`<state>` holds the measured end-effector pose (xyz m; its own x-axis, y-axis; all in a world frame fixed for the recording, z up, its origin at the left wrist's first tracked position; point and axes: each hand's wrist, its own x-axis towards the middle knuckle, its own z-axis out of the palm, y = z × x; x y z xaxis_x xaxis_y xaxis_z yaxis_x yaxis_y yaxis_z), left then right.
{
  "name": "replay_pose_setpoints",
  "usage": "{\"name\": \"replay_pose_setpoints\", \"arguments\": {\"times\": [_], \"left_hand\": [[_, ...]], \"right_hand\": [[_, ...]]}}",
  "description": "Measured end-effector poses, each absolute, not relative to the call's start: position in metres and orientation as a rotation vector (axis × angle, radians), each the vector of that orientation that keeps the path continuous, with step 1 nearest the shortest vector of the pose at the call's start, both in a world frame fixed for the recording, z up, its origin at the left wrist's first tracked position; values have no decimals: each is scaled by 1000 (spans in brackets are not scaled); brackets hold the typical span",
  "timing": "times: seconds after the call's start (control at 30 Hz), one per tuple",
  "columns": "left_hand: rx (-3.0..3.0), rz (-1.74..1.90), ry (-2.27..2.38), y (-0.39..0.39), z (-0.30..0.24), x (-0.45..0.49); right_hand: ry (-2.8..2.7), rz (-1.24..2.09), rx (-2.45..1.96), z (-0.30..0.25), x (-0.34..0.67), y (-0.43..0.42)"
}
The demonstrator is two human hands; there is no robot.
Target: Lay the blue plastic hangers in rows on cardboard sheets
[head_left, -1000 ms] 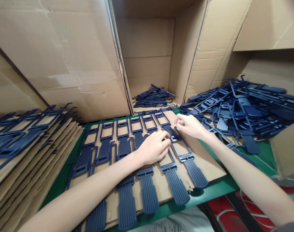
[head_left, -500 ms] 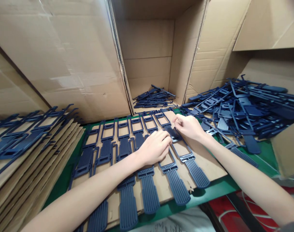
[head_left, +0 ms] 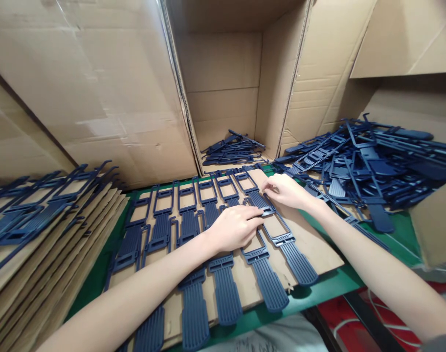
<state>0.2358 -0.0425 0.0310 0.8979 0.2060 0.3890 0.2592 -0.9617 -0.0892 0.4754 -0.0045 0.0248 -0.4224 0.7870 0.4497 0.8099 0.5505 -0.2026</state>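
Note:
Rows of dark blue plastic brackets, each with an open rectangular frame and a ribbed tongue, lie on a cardboard sheet [head_left: 320,244]. My left hand [head_left: 237,227] reaches over the near row, its fingers closed at the crossbar of the rightmost bracket pair. Across from it, my right hand [head_left: 285,189] pinches the right edge of the same spot, where the arm of a blue plastic bracket [head_left: 278,225] meets the ribbed tongue of the one behind. The left fingertips are partly hidden, and so is the pinched end.
A loose heap of blue brackets [head_left: 377,161] lies to the right. Another small pile [head_left: 232,149] sits inside an open cardboard box [head_left: 223,107]. On the left, layered cardboard sheets [head_left: 61,259] carry more brackets. A green tabletop [head_left: 329,292] shows at the edges.
My left hand has shifted slightly down, its fingers reaching further right onto the crossbar. My right hand has moved a little left, against the bracket's edge.

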Motion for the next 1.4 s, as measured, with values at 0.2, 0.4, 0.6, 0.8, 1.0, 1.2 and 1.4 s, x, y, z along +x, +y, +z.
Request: {"name": "replay_pose_setpoints", "arguments": {"times": [0.2,0.4,0.6,0.8,1.0,1.2,1.4], "left_hand": [[-2908,-556,-362,-42,31,236],[-2913,-531,-375,-44,34,236],[-2915,-524,-372,-44,36,236],[-2930,-521,-377,-44,36,236],[-2955,-530,-360,-43,37,238],[-3002,-456,-480,-40,33,237],[-3027,-429,-549,-41,31,236]], "right_hand": [[-2423,-12,-1186,28,482,-2],[-2464,-1,-1160,27,485,-1],[-2473,-10,-1139,24,484,0],[-2453,-34,-1135,24,483,0],[-2391,-91,-1211,25,482,-2],[-2123,-275,-1542,26,490,2],[-1870,-475,-2153,20,514,4]]}}
